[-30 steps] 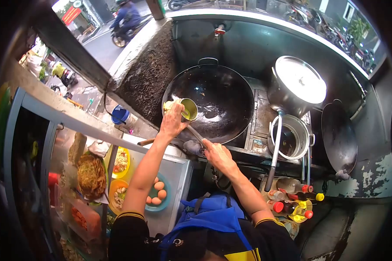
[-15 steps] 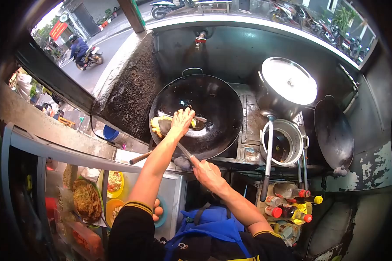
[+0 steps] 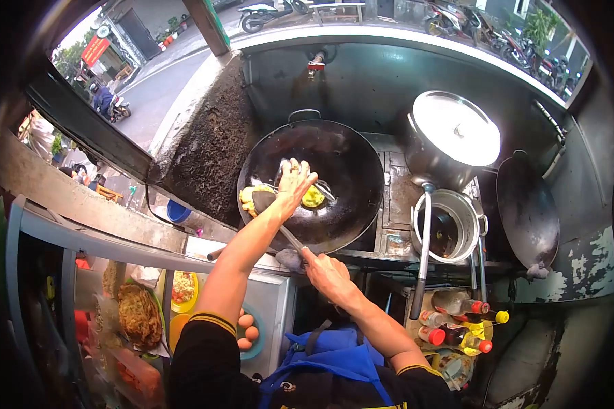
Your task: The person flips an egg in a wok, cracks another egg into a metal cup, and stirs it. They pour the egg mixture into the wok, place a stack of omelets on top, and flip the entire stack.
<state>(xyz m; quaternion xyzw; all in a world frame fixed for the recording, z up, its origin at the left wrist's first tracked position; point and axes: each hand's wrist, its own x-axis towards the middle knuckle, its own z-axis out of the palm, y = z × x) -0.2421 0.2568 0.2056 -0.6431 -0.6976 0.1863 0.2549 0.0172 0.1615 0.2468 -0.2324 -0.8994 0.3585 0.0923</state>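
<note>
My right hand is closed round the handle of a metal spatula. The spatula's dark blade rests in the large black wok, against a yellow-brown piece of fried egg at the left side. Over the middle of the wok is my left hand, its fingers bent and close together. A thin shiny metal piece shows just right of these fingers, but the grip itself is hidden. Beside it, a smaller yellow portion of egg lies in the wok.
Right of the wok stand a lidded steel pot and an open pot with a ladle across it. Sauce bottles are lower right. Brown eggs sit in a bowl lower left. A second wok leans at the right.
My left hand has shifted slightly right and up, and more of the smaller yellow egg portion shows beside it. My right hand still grips the spatula. The motorcycle outside has moved away left.
</note>
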